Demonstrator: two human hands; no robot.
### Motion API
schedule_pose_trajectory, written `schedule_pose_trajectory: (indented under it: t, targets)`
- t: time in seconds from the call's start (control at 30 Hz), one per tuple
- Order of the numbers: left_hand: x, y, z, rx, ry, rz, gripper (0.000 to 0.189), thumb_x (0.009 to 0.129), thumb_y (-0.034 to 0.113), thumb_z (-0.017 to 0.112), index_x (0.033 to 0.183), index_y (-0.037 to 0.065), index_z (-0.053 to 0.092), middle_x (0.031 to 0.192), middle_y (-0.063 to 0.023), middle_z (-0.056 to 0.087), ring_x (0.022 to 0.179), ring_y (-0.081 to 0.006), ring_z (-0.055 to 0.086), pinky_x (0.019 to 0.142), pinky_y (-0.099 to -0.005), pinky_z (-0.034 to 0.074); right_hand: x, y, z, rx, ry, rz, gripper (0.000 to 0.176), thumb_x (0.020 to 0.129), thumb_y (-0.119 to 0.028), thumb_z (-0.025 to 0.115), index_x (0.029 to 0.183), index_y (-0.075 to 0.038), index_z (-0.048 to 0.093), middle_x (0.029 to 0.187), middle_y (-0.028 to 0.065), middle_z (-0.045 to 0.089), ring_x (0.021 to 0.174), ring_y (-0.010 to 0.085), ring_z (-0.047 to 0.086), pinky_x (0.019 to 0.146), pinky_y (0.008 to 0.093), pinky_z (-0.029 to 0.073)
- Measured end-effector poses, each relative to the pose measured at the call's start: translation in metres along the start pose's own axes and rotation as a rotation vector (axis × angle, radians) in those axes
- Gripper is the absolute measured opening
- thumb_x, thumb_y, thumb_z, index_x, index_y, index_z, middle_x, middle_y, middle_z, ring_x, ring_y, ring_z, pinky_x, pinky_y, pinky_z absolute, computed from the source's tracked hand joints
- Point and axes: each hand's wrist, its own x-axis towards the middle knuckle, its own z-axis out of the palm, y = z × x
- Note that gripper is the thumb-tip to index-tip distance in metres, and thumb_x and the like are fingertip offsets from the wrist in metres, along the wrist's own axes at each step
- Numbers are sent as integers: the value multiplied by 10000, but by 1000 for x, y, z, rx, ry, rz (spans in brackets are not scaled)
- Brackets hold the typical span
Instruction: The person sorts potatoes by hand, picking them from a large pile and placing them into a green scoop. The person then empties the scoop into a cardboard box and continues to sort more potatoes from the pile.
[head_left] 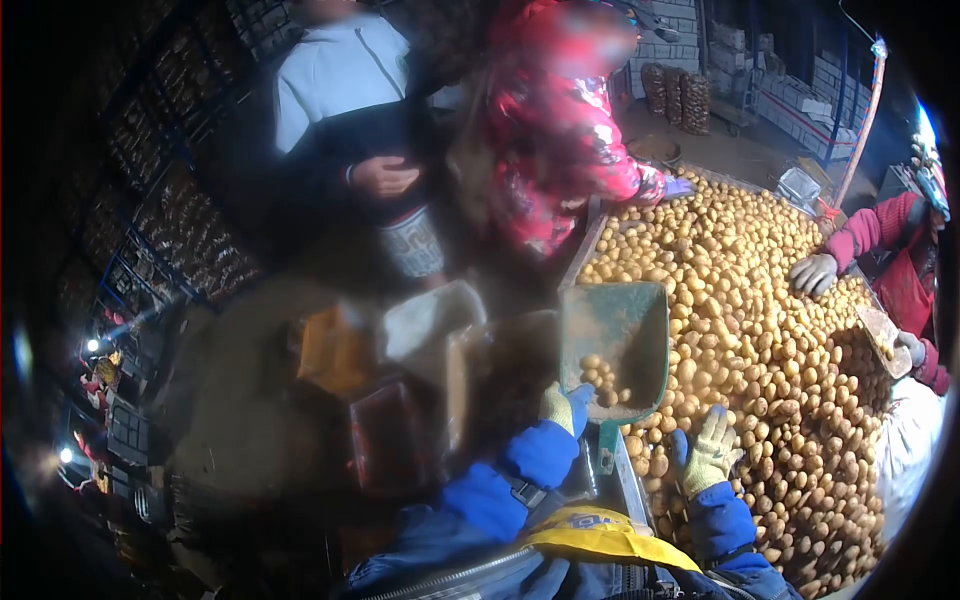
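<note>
— Where is the scoop [620,345] found, and by what is it held?

— It is held at its rear left corner by the left hand [565,405], whose gloved fingers are curled shut on the rim. The handle [606,448] is left free and hangs below the pan, just right of that hand.

— How is its long axis set?

— It is laid from handle to mouth, away from the body and slightly left, beside the left edge of the potatoes [745,300]. About 10 potatoes are seen lying in its rear part.

— And the right hand [710,450]?

— It is spread wide open, palm down, and nothing is gripped by it. It is rested on the potatoes just right of the handle, inside the table edge [632,485].

— Which hand is nearer the pile?

— The right one is already laid on it; the left is kept at the pile's left margin, with the scoop between the 2 hands and a little beyond them.

— Is anyone else seen?

— A co-worker's hand [812,272], gloved and red-sleeved, is placed on the far right of the pile, and 2 more people are seen standing beyond the table.
</note>
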Motion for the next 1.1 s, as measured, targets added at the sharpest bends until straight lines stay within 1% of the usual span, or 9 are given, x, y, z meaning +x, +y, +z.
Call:
schedule_pose_trajectory:
  t: [0.03,0.13,0.2,0.3,0.37,0.47,0.83,0.97,1.1]
  targets:
    - [1,-1,1,-2,12,-3,499,925,200,822,1236,-136,622,1123,-185,723,1012,-219,672,900,-366,546,-1,0,1,-12,0,5,1024,942,-539,676,1672,-9,193,1687,256,297,1461,521,371,1130,730,298]
    - [13,-20,1,-22,-31,-12,711,919,281,818,1370,-192,539,1261,-315,698,1173,-358,697,994,-399,541,-2,-2,-1,-35,6,7,1024,941,-541,675,1671,-6,194,1685,257,301,1455,518,379,1128,729,303]
    - [36,-56,9,-55,-3,9,736,913,297,823,1382,-191,533,1291,-321,687,1220,-373,678,1030,-398,526,-3,-5,-6,-37,-6,14,1026,941,-543,675,1671,-8,194,1681,260,308,1452,511,387,1124,729,307]
    - [43,-68,11,-109,-13,8,763,905,322,830,1389,-187,533,1324,-329,673,1278,-384,651,1072,-397,504,-2,-8,-12,-29,-20,29,1030,939,-553,678,1672,-12,196,1675,271,317,1453,502,395,1119,728,313]
    - [44,-70,9,-123,-28,5,769,903,332,832,1389,-185,534,1331,-330,670,1287,-385,647,1079,-397,501,-2,-6,-6,-24,3,27,1037,937,-564,679,1673,-15,197,1674,279,318,1456,497,396,1116,728,315]
    - [43,-67,8,-114,-41,10,763,905,329,831,1385,-185,536,1322,-328,674,1265,-382,659,1061,-399,513,-3,-5,-6,-42,48,-36,980,956,-483,664,1635,65,218,1639,336,320,1377,556,414,1093,697,335]
    - [4,-7,2,-12,14,-36,680,913,282,826,1324,-195,570,1266,-324,696,1210,-359,684,1026,-397,527,-1,-9,-9,-55,-13,22,1018,945,-518,665,1647,45,190,1667,312,300,1399,539,397,1086,735,303]
    - [23,-37,4,-124,-47,-16,657,915,274,825,1307,-193,580,1262,-318,699,1192,-345,688,1016,-399,527,-2,-3,-3,-30,7,4,1019,954,-538,654,1655,31,181,1675,310,292,1431,540,376,1083,769,287]
    - [17,-19,1,-186,-75,-11,616,919,251,822,1289,-186,594,1224,-300,715,1147,-310,698,990,-391,535,-3,-11,-10,-37,-53,62,1012,965,-558,642,1664,13,184,1689,304,268,1483,547,328,1107,784,261]
